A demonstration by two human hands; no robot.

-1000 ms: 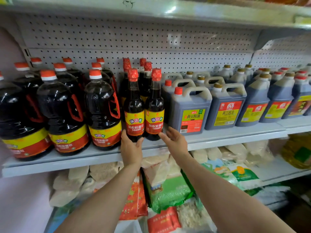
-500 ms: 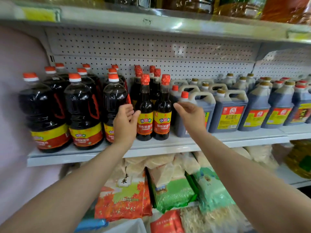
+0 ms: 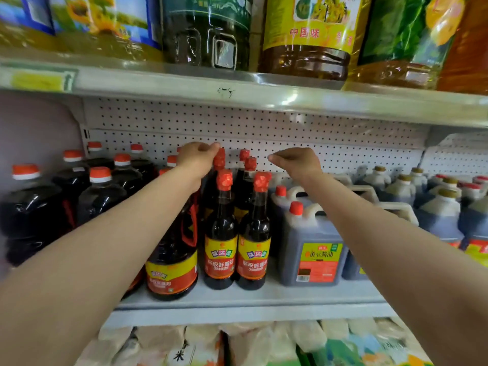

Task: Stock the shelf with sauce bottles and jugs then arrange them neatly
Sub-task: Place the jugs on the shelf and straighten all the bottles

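Head view, shelf: white metal shelf with a perforated back panel; stocked across its width.
Head view, slim bottles: two dark soy sauce bottles with red foil caps stand upright side by side at the front edge, left one, right one, yellow-and-red labels facing out. More of the same stand in rows behind them.
Head view, rear bottle: red-capped bottle in the back row, left column, near the back panel.
Head view, left hand: left hand reaches over the front bottles; fingers curl at the rear bottle's cap and touch it. Whether they clamp it cannot be told.
Head view, right hand: right hand is raised at the same height, just right of the back-row caps, fingers curled and drawn together on nothing, apart from the bottles.
Head view, round jugs: large dark jugs with orange-and-white caps fill the shelf left of the slim bottles.
Head view, square jugs: grey handled jugs, the front one red-capped, stand right of the slim bottles; gold-capped ones farther right.
Head view, upper shelf: cooking oil containers.
Head view, lower shelf: bagged goods.
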